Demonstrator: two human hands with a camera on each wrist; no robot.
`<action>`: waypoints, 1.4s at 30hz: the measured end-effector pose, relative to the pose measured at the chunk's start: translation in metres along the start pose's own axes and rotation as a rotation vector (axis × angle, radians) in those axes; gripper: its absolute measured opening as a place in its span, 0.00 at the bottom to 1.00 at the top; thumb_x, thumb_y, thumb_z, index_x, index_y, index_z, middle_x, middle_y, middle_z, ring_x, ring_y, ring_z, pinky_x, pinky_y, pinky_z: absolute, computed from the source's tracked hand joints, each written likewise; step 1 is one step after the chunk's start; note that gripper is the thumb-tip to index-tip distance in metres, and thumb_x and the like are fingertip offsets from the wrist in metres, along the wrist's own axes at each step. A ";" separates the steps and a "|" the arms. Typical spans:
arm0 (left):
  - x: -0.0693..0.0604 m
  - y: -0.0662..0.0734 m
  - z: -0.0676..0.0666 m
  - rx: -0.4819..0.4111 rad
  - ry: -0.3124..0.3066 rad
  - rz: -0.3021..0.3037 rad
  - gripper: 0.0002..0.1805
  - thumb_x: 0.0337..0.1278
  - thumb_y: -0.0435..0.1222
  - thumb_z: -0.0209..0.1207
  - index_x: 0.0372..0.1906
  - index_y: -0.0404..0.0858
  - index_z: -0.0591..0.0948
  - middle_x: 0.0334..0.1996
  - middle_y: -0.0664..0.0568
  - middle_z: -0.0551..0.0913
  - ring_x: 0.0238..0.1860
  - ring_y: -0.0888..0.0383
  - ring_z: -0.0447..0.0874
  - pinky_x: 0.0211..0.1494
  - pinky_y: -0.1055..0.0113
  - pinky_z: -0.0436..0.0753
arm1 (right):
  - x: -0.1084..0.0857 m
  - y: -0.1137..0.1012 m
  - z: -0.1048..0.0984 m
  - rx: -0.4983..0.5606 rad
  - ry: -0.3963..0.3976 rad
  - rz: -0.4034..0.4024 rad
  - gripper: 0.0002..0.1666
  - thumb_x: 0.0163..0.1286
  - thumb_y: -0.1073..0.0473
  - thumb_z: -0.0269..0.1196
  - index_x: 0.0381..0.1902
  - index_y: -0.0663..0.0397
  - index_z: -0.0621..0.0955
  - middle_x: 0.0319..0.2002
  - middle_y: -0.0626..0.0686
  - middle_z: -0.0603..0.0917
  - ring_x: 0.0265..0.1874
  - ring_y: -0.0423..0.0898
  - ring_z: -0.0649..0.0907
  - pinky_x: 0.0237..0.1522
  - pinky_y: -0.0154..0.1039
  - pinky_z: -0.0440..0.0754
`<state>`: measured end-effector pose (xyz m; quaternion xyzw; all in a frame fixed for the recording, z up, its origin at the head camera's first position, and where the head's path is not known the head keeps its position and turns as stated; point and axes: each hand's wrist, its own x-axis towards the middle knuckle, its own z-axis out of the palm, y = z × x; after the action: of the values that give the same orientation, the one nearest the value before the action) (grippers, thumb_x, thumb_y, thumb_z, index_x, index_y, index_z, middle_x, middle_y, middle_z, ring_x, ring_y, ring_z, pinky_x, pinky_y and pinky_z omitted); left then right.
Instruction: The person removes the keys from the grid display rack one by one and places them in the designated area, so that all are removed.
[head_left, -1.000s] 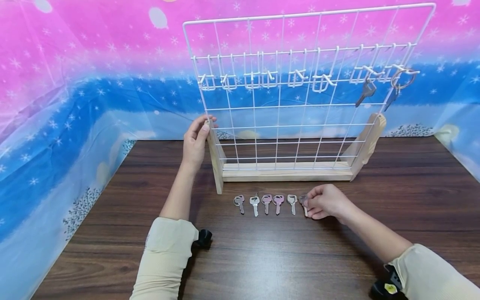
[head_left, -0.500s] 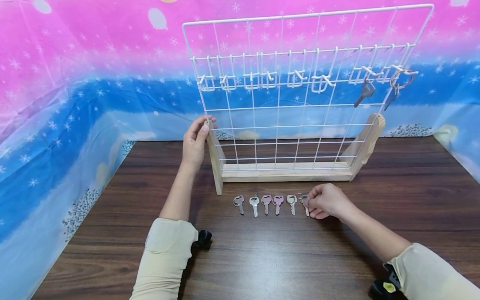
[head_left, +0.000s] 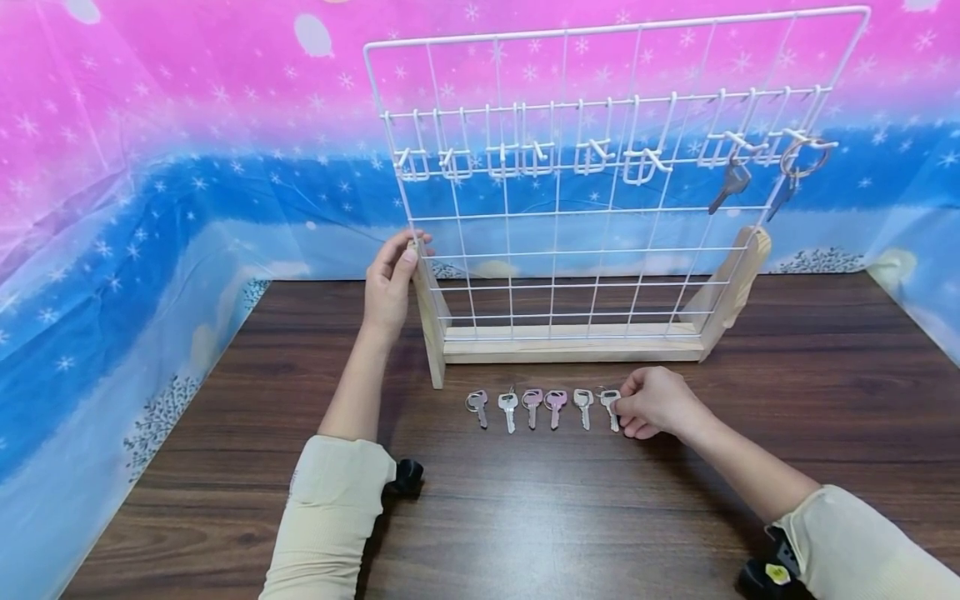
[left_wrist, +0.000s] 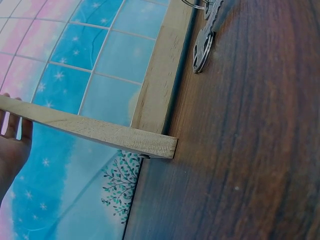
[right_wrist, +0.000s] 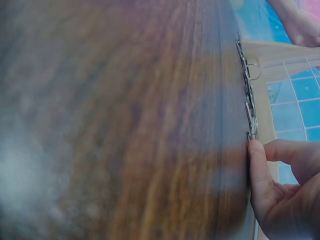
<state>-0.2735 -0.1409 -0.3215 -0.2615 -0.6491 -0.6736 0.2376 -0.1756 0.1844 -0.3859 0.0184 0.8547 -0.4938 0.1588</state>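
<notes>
A white wire grid rack (head_left: 555, 250) stands on a wooden base (head_left: 573, 348). My left hand (head_left: 388, 287) grips the top of its left wooden side post (head_left: 430, 325); the left wrist view shows that hand (left_wrist: 14, 152) at the post (left_wrist: 100, 131). In front of the base lies a row of several keys with rings, among them a pink one (head_left: 556, 407). At the row's right end, my right hand (head_left: 658, 403) pinches the edge of a silver key (head_left: 611, 407). Thumb and forefinger of this hand (right_wrist: 287, 187) meet at the key in the right wrist view.
Several white hooks (head_left: 592, 157) hang in a line across the upper grid. Toward the right, one hook carries a key (head_left: 731, 185) and another a ring (head_left: 806, 158) with a bluish key. Behind the dark wooden table (head_left: 510, 525) hangs a pink and blue cloth (head_left: 225, 108).
The rightmost key has turned flatter and shows more of its silver face, as my right fingers have shifted slightly right. My left hand keeps its grip on the post.
</notes>
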 end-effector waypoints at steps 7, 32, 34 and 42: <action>0.001 0.000 0.001 0.006 -0.006 0.008 0.19 0.64 0.31 0.44 0.53 0.20 0.69 0.46 0.49 0.80 0.48 0.37 0.74 0.48 0.66 0.75 | 0.000 0.001 -0.001 0.011 0.005 0.011 0.08 0.55 0.69 0.60 0.29 0.67 0.71 0.16 0.53 0.79 0.13 0.42 0.80 0.18 0.37 0.80; 0.000 0.000 0.001 0.002 -0.007 -0.003 0.18 0.66 0.32 0.44 0.54 0.22 0.69 0.45 0.59 0.80 0.49 0.35 0.72 0.49 0.65 0.74 | -0.017 -0.032 -0.049 0.036 0.119 -0.197 0.15 0.63 0.66 0.57 0.43 0.73 0.70 0.23 0.59 0.83 0.19 0.45 0.83 0.26 0.42 0.82; 0.001 0.000 0.001 -0.001 -0.004 -0.006 0.18 0.66 0.32 0.44 0.54 0.22 0.69 0.45 0.59 0.80 0.48 0.36 0.73 0.49 0.66 0.74 | -0.021 -0.038 -0.054 -0.001 0.190 -0.235 0.15 0.64 0.64 0.58 0.43 0.71 0.70 0.24 0.60 0.83 0.20 0.45 0.84 0.26 0.41 0.82; 0.000 0.000 -0.001 0.013 -0.002 -0.021 0.19 0.66 0.32 0.44 0.54 0.22 0.69 0.50 0.31 0.74 0.49 0.40 0.75 0.50 0.66 0.74 | -0.033 -0.064 -0.069 -0.077 0.580 -0.413 0.16 0.64 0.59 0.60 0.45 0.65 0.77 0.25 0.53 0.85 0.19 0.35 0.82 0.23 0.31 0.80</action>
<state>-0.2735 -0.1416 -0.3219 -0.2537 -0.6564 -0.6717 0.2314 -0.1734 0.2139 -0.2905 -0.0212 0.8680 -0.4570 -0.1930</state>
